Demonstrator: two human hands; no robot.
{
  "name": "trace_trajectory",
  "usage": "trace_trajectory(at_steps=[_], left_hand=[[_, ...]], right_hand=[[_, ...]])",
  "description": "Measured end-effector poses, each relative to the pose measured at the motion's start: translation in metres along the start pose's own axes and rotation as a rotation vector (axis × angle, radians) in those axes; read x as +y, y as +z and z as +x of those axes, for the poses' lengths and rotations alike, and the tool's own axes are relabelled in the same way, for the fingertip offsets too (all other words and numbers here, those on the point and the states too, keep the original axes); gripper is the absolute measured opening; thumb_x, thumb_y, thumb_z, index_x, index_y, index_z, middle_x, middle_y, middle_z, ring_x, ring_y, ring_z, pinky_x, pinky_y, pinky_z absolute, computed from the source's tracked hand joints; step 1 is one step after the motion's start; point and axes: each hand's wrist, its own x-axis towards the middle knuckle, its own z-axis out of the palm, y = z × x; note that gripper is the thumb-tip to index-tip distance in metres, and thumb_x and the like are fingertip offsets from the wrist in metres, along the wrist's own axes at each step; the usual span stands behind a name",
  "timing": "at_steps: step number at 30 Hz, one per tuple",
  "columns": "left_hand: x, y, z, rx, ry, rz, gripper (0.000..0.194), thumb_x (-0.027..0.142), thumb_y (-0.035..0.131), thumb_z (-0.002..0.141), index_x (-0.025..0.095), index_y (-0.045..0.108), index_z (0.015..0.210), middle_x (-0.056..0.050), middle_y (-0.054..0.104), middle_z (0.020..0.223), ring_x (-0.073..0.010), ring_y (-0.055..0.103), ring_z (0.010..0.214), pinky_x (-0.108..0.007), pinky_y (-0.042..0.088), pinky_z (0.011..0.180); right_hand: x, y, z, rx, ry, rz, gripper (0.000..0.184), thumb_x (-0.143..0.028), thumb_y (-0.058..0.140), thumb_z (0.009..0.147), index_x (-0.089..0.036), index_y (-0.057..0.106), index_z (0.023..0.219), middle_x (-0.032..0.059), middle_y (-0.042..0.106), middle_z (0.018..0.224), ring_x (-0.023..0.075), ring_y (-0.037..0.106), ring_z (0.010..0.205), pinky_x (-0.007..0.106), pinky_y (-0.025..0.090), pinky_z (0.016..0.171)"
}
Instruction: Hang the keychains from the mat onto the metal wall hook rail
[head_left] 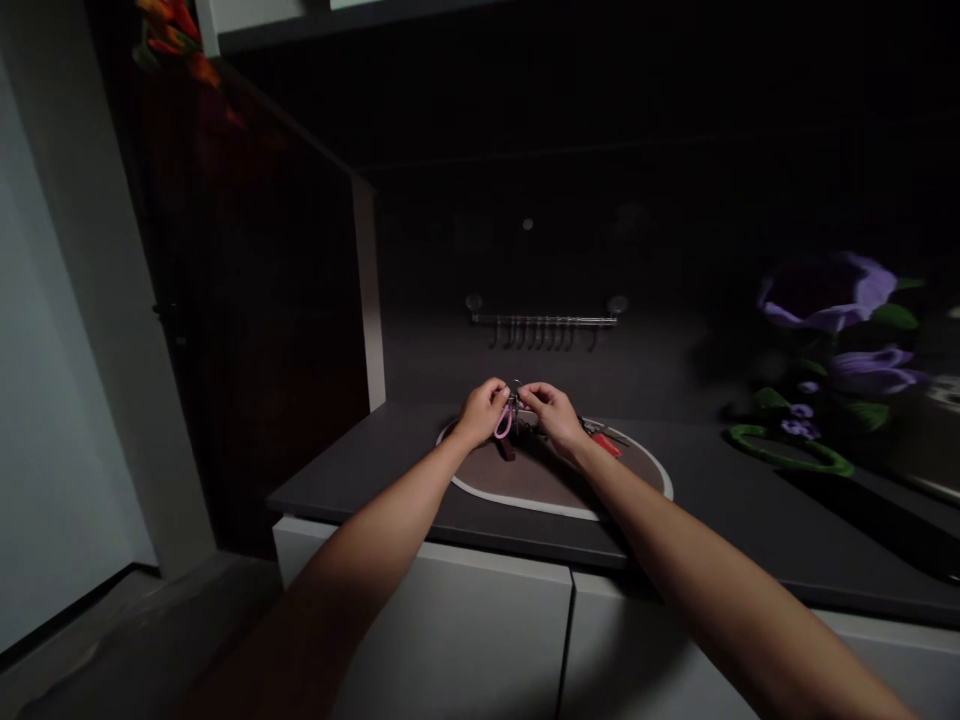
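Above an oval brown mat with a white rim [525,502], my two hands meet. My left hand [480,412] pinches a metal ring [517,384] from one side, with its fingers closed. A pink cord loop [503,424] hangs just beneath those fingers. On the other side, my right hand [553,412] is closed at the same ring in a pinch. Small dark pieces, possibly keys, show dimly between the hands. Below lies or hangs a dark brown strap [508,451]; which of the two I cannot tell. A red object [607,445] rests on the mat, right of my right hand.
A rail with several hooks [544,321] is fixed to the dark wall behind. Purple flowers [829,290] and a green ring [787,462] stand on the dark counter [337,470] at right. A shelf edge [345,25] overhangs above; a dark door [247,300] is at left.
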Motion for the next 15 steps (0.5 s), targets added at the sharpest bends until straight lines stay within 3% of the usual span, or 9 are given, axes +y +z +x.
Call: trace_trajectory(at_steps=[6, 10, 15], left_hand=[[0.001, -0.013, 0.001, 0.027, 0.079, 0.386, 0.027, 0.029, 0.031, 0.089, 0.017, 0.054, 0.092, -0.006, 0.062, 0.087, -0.0162, 0.056, 0.083, -0.026, 0.039, 0.074], [0.001, -0.025, 0.002, 0.072, -0.028, 0.617, 0.035, 0.029, 0.023, 0.091, 0.017, 0.055, 0.094, -0.009, 0.063, 0.092, -0.018, 0.057, 0.085, -0.027, 0.039, 0.073], [-0.005, -0.032, 0.004, 0.104, -0.163, 0.784, 0.035, 0.027, 0.021, 0.091, 0.017, 0.054, 0.095, -0.009, 0.064, 0.092, -0.0193, 0.06, 0.084, -0.028, 0.039, 0.07]], right_hand=[[-0.004, 0.003, 0.009, 0.018, -0.014, -0.046, 0.036, -0.049, 0.063, 0.059, -0.015, 0.055, 0.07, -0.0013, 0.053, 0.065, 0.0102, 0.047, 0.063, 0.025, 0.039, 0.066], [-0.007, 0.004, 0.027, 0.031, 0.013, 0.02, 0.034, -0.047, 0.062, 0.061, -0.016, 0.051, 0.07, -0.003, 0.051, 0.064, 0.0086, 0.047, 0.06, 0.025, 0.043, 0.064], [-0.016, 0.015, 0.059, 0.106, 0.101, 0.071, 0.019, -0.032, 0.059, 0.069, -0.017, 0.046, 0.069, -0.0044, 0.048, 0.06, 0.0083, 0.051, 0.057, 0.025, 0.047, 0.06]])
